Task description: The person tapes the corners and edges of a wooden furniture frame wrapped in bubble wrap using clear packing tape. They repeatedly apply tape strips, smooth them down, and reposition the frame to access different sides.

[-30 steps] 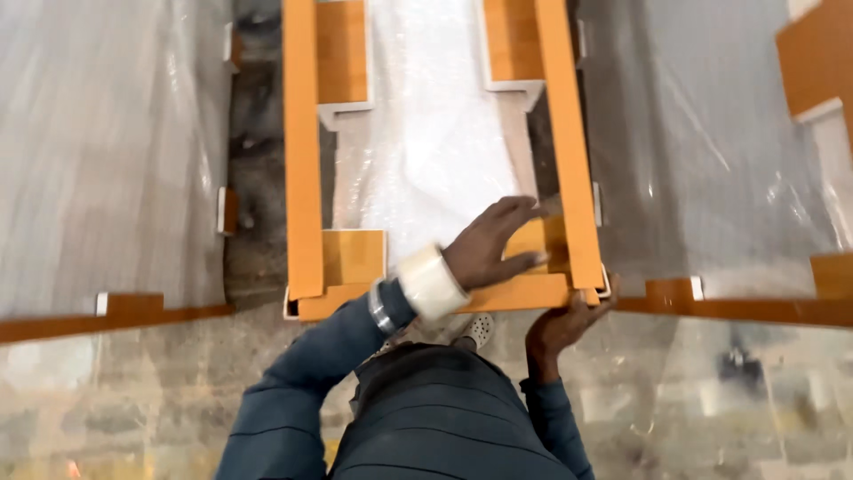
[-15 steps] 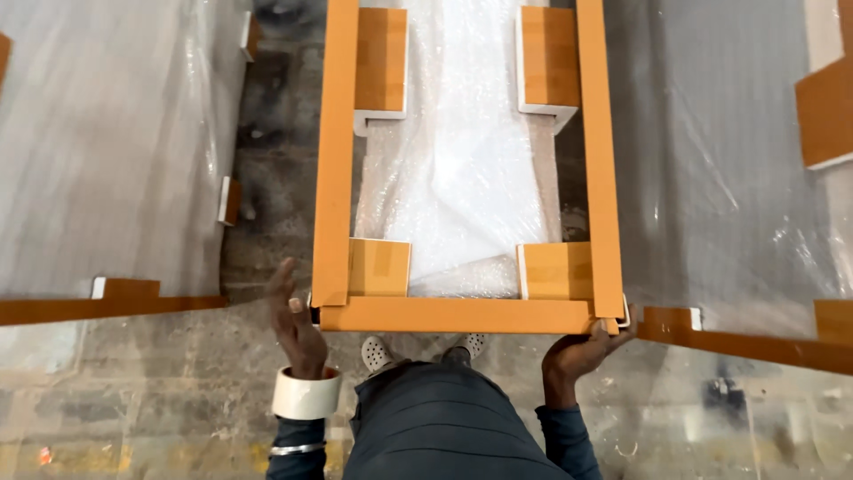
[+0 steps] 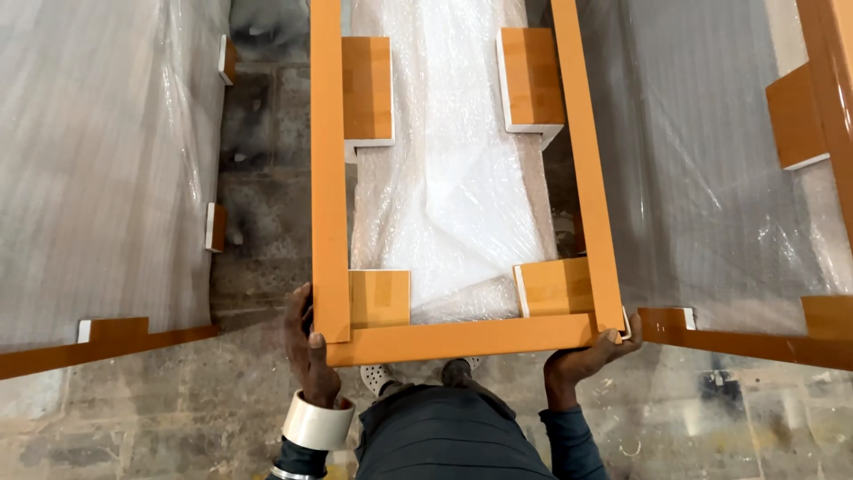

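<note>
An orange wooden frame [image 3: 330,178] with inner corner blocks stretches away from me, and clear plastic wrap [image 3: 453,169] lies inside it. My left hand [image 3: 309,347] grips its near left corner, thumb on the top face; a roll of white tape sits around that wrist. My right hand [image 3: 582,360] holds the near right corner from underneath, fingers curled up around the edge. The near rail [image 3: 462,340] runs between both hands, just above my dark blue jacket.
Plastic-wrapped panels with orange edges stand on both sides, the left one [image 3: 98,178] and the right one [image 3: 711,160]. An orange rail [image 3: 746,342] sits close to my right hand. Stained concrete floor [image 3: 258,231] shows in the gaps.
My left hand moved from the frame's top right corner block down to the near left corner. The frame has come closer and sits more centred in view. My right hand stays underneath.
</note>
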